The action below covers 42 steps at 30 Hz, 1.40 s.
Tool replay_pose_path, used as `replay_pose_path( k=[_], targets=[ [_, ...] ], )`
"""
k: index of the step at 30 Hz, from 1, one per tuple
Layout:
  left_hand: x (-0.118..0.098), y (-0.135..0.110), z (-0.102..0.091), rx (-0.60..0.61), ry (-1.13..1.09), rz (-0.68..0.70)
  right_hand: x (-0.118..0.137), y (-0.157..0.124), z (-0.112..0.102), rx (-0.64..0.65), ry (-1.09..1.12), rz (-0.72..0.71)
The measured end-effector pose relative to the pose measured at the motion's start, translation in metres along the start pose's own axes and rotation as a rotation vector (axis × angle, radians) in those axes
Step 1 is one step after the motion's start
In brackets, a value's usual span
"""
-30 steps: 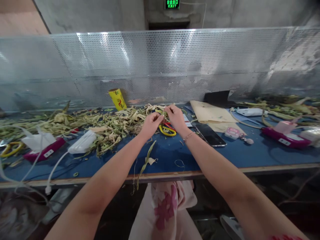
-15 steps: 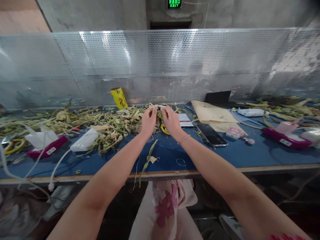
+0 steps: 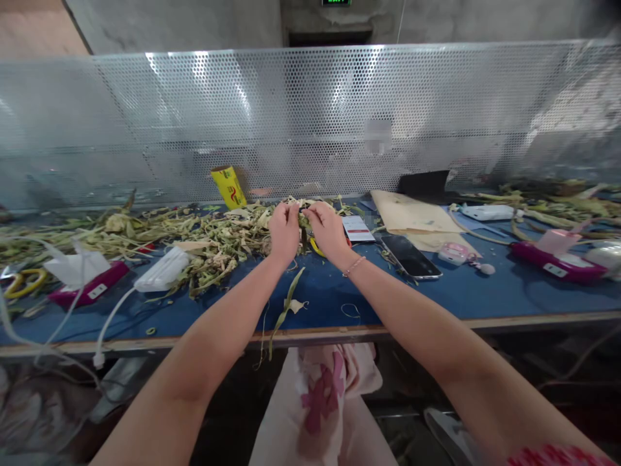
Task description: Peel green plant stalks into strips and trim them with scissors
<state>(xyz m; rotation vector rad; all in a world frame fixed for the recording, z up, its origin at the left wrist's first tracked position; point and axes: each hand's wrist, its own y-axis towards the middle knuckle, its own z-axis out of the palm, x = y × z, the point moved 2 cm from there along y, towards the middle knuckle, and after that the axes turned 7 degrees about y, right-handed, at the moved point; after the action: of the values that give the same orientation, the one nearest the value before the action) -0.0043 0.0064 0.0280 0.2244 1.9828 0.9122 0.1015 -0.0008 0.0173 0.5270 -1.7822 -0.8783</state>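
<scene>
My left hand (image 3: pixel 284 231) and my right hand (image 3: pixel 326 232) are raised close together over the blue table (image 3: pixel 436 294), fingers pinched on a small green plant piece (image 3: pixel 304 226) held between them. A wide heap of dried green and pale plant scraps (image 3: pixel 213 239) lies just behind and left of my hands. Yellow-handled scissors (image 3: pixel 315 248) lie mostly hidden under my right hand. A loose green leaf strip (image 3: pixel 287 305) hangs over the table's front edge below my left wrist.
A black phone (image 3: pixel 410 255), a white card (image 3: pixel 358 228) and brown paper (image 3: pixel 407 217) lie right of my hands. A yellow packet (image 3: pixel 228 186) leans on the perforated metal screen (image 3: pixel 310 116). Pink devices (image 3: pixel 87 291) (image 3: pixel 557 264), a white charger (image 3: pixel 162 270) and other scissors (image 3: pixel 22 283) lie about.
Both hands moved slightly left and closer together, still pinching the plant piece; the camera tilted down a little, so the exit sign is nearly out of view.
</scene>
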Motion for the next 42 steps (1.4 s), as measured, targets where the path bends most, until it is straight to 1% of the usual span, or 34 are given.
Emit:
replay_pose_path(
  k=[4,10,15,18,22,24,27,31,34,37,39,42],
  targets=[
    [0.007,0.004,0.001,-0.035,-0.031,0.007,0.004,0.001,0.001,0.005,0.036,0.007],
    [0.015,0.006,0.006,-0.042,-0.158,-0.054,0.006,-0.002,0.0,-0.001,0.06,-0.015],
    [0.015,0.007,0.008,-0.029,-0.213,-0.055,0.009,-0.003,0.0,-0.014,0.089,-0.017],
    [0.012,0.007,0.004,-0.035,-0.194,-0.018,0.01,-0.002,0.0,-0.037,0.103,0.016],
    [0.003,0.006,-0.003,-0.036,-0.135,0.044,0.006,0.0,0.0,-0.067,0.144,0.081],
    [-0.003,0.004,-0.007,-0.011,-0.108,0.085,0.002,0.002,0.0,-0.069,0.163,0.123],
    [-0.009,0.001,-0.01,0.059,-0.07,0.157,-0.003,0.004,0.0,-0.046,0.176,0.165],
    [-0.01,-0.002,-0.01,0.111,-0.054,0.185,-0.007,0.005,-0.003,-0.044,0.169,0.166],
    [-0.009,-0.001,-0.01,0.101,-0.064,0.163,-0.008,0.005,-0.004,-0.04,0.156,0.128],
    [-0.004,0.001,-0.008,0.113,-0.133,0.079,-0.008,0.004,-0.003,-0.018,0.167,0.119],
    [0.002,0.002,-0.003,0.155,-0.237,-0.017,-0.01,0.003,-0.001,0.0,0.224,0.165],
    [0.008,0.002,0.008,0.216,-0.416,-0.143,-0.014,0.002,0.003,0.031,0.332,0.282]
  ],
)
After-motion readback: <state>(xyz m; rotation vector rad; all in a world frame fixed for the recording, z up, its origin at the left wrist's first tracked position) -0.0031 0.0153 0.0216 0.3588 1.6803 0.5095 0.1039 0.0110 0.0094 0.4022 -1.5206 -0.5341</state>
